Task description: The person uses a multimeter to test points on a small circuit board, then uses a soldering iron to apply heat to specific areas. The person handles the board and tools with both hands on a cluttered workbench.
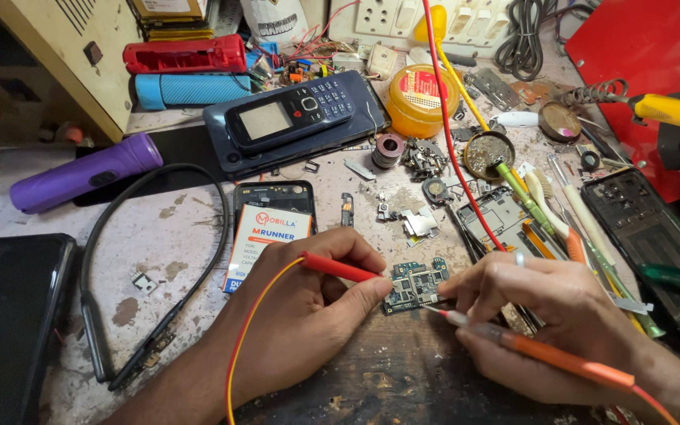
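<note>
Left hand (308, 311) grips red probe (340, 267), right hand (545, 315) grips orange probe (545, 350); both tips on small circuit board (415, 285), lying between the hands, near bench (167, 228) edge.

A circuit board (415, 286) lies on the tabletop (159, 228) between the left hand (308, 315) and right hand (537, 315). Behind it sits a keypad phone (291, 112) on a bigger phone (230, 149); a torch (80, 175) lies far left.
</note>
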